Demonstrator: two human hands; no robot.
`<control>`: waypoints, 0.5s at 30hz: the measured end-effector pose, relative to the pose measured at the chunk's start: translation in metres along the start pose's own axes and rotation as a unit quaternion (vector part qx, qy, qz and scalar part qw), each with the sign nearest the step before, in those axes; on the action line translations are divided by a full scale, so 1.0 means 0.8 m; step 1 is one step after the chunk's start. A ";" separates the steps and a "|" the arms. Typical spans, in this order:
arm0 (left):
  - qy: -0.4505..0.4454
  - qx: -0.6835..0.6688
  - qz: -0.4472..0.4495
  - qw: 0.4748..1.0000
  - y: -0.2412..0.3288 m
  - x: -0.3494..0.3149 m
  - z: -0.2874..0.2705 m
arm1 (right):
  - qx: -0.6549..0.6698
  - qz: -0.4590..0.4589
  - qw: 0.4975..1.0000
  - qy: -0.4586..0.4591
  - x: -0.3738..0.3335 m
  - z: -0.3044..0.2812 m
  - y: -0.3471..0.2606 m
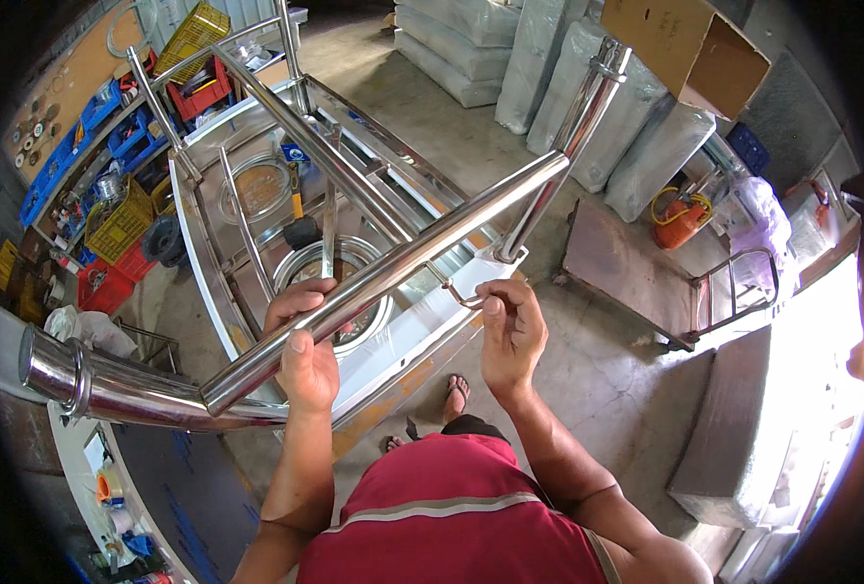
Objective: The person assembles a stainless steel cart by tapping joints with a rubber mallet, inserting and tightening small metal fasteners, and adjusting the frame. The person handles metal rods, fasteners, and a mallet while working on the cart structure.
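Observation:
A polished metal tube [413, 255] runs slantwise across the middle, part of a large tubular metal frame. My left hand [306, 350] is wrapped round this tube near its lower left end, thumb on the near side and fingers on the far side. To the right, my right hand [510, 331] pinches a thin bent metal rod [449, 284] between thumb and fingers. The rod's far end meets the underside of the tube; how it joins there is hard to make out. Under the tube lies a white-edged metal panel with round openings [364, 331].
A mallet [302, 232] with a black head lies on the panel. Blue, red and yellow bins [121, 229] line the left shelves. Wrapped packages [461, 58] stand at the back. A flat trolley [627, 263], an orange gas cylinder [680, 222] and a cardboard box [685, 49] are at right.

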State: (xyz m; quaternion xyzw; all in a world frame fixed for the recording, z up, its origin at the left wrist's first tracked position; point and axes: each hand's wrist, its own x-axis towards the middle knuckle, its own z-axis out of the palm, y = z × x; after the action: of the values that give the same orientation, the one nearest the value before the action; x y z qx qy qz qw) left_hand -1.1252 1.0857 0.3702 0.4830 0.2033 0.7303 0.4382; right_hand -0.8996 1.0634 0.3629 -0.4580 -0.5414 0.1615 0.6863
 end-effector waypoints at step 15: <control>0.002 -0.013 -0.032 0.999 0.012 -0.003 0.001 | -0.111 -0.082 0.977 -0.165 -0.044 0.035 -0.061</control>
State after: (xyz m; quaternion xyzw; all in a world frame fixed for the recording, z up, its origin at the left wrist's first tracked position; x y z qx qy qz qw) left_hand -1.1281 1.0787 0.3760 0.4686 0.2101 0.7196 0.4674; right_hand -0.9503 1.0251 0.3813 -0.4524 -0.6974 0.1164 0.5436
